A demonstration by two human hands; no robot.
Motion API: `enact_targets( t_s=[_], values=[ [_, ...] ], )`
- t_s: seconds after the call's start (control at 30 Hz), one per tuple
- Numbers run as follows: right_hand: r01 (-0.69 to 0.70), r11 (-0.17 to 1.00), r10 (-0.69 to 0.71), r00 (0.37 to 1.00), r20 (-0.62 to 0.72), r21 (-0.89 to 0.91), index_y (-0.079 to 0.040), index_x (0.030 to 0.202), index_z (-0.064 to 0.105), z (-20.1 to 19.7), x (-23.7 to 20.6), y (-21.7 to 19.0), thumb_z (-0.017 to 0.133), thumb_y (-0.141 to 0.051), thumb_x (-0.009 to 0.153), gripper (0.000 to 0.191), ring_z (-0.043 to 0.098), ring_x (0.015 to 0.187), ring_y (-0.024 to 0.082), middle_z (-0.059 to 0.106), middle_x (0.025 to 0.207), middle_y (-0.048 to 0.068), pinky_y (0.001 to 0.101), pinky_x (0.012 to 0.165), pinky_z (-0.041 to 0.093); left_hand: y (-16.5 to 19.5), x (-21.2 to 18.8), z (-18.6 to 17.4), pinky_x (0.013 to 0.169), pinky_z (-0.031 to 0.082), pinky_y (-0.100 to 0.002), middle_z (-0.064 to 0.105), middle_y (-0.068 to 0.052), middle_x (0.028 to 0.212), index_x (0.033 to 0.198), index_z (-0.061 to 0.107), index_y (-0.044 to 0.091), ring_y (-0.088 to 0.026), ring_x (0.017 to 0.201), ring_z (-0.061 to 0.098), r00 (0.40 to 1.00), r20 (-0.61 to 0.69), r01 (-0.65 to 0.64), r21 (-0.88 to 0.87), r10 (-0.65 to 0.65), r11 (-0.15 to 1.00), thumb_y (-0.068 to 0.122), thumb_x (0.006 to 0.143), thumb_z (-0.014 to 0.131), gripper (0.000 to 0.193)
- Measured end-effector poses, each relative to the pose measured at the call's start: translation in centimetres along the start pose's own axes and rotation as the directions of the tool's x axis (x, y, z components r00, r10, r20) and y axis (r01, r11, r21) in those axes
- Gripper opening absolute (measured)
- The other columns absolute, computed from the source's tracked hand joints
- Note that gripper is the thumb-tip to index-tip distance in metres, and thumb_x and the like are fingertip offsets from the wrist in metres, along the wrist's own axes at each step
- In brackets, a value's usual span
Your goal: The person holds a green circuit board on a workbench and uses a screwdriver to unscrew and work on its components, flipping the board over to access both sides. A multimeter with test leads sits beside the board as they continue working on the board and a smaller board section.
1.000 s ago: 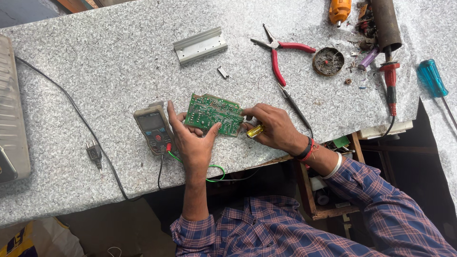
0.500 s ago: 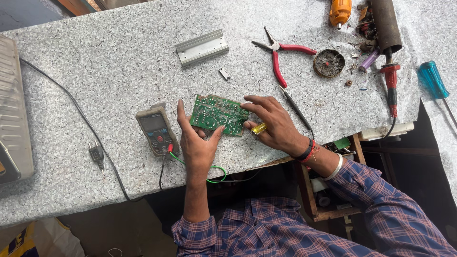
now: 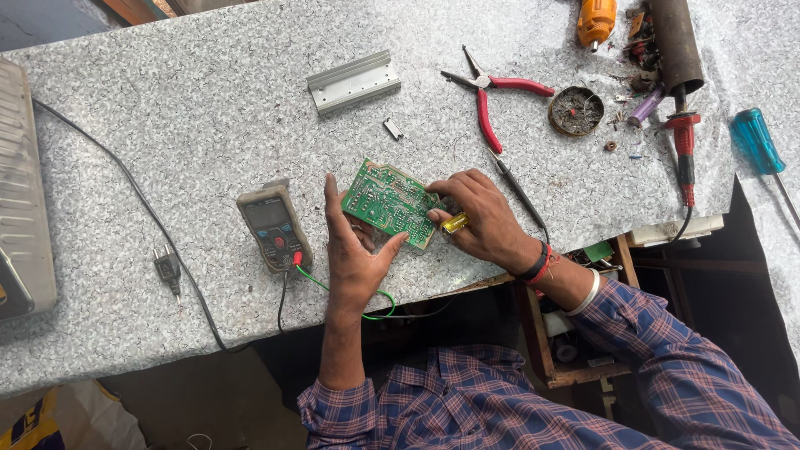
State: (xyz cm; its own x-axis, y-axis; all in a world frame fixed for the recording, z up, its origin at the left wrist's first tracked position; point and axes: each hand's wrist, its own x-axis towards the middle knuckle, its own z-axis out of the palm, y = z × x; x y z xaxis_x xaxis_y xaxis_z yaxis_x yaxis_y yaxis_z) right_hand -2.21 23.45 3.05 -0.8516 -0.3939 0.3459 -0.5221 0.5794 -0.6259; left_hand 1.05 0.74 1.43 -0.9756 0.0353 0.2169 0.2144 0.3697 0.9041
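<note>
Bright, even daylight; sharp focus

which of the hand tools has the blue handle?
The screwdriver at the table's far right edge. The pliers have red grips, and the soldering iron beside it has a red handle.

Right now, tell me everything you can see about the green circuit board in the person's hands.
The green circuit board is a flat, roughly rectangular panel showing pale solder traces and dots on its upturned face. It is held tilted just above the speckled grey table, beside a multimeter. The left hand supports its lower edge from beneath, thumb at the left side. The right hand grips its right edge and also holds a small yellow-tipped object. Components underneath are hidden.
</note>
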Motion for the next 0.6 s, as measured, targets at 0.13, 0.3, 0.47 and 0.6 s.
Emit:
enact_targets(
  t_s=[0.13, 0.3, 0.47, 0.6],
  values=[
    [0.017, 1.000, -0.017, 1.000, -0.004, -0.013, -0.004, 0.120, 0.065, 0.0, -0.1, 0.1, 0.075, -0.026, 0.094, 0.035, 0.060, 0.093, 0.028, 0.063, 0.092, 0.010, 0.0427, 0.083, 0.049, 0.1, 0.1, 0.0, 0.096, 0.061, -0.038, 0.039, -0.024, 0.152, 0.165, 0.001, 0.010, -0.032, 0.125, 0.062, 0.996, -0.015, -0.085, 0.050, 0.086, 0.995, 0.004, 0.075, 0.094, 0.130],
    [0.009, 1.000, -0.009, 1.000, 0.004, 0.009, -0.004, 0.120, 0.066, 0.3, -0.1, 0.4, 0.075, -0.026, 0.094, 0.035, 0.062, 0.095, 0.026, 0.066, 0.090, 0.007, 0.0412, 0.083, 0.051, 0.1, 0.6, -0.1, 0.086, 0.062, -0.033, 0.036, -0.024, 0.159, 0.164, -0.004, 0.009, -0.025, 0.110, 0.068, 0.999, -0.022, 0.025, -0.075, -0.027, 0.997, -0.003, 0.080, 0.085, 0.123],
    [0.008, 1.000, -0.008, 1.000, 0.001, 0.000, -0.003, 0.120, 0.067, 0.6, -0.3, 0.7, 0.075, -0.028, 0.095, 0.036, 0.064, 0.097, 0.025, 0.068, 0.090, 0.006, 0.0411, 0.084, 0.052, 0.3, 0.9, -0.2, 0.084, 0.062, -0.033, 0.045, -0.025, 0.150, 0.163, -0.003, 0.009, -0.024, 0.110, 0.070, 0.998, -0.040, 0.054, -0.072, -0.057, 0.996, -0.003, 0.082, 0.084, 0.119],
    [0.018, 1.000, -0.018, 1.000, -0.002, -0.001, -0.003, 0.120, 0.067, 0.6, -0.3, 0.8, 0.074, -0.028, 0.095, 0.036, 0.064, 0.096, 0.025, 0.068, 0.090, 0.006, 0.0415, 0.083, 0.052, 0.3, 1.0, -0.1, 0.075, 0.067, -0.030, 0.067, -0.020, 0.125, 0.164, 0.011, 0.009, -0.020, 0.097, 0.076, 0.987, -0.023, 0.156, -0.053, -0.157, 0.986, 0.002, 0.087, 0.082, 0.105]
  ],
)
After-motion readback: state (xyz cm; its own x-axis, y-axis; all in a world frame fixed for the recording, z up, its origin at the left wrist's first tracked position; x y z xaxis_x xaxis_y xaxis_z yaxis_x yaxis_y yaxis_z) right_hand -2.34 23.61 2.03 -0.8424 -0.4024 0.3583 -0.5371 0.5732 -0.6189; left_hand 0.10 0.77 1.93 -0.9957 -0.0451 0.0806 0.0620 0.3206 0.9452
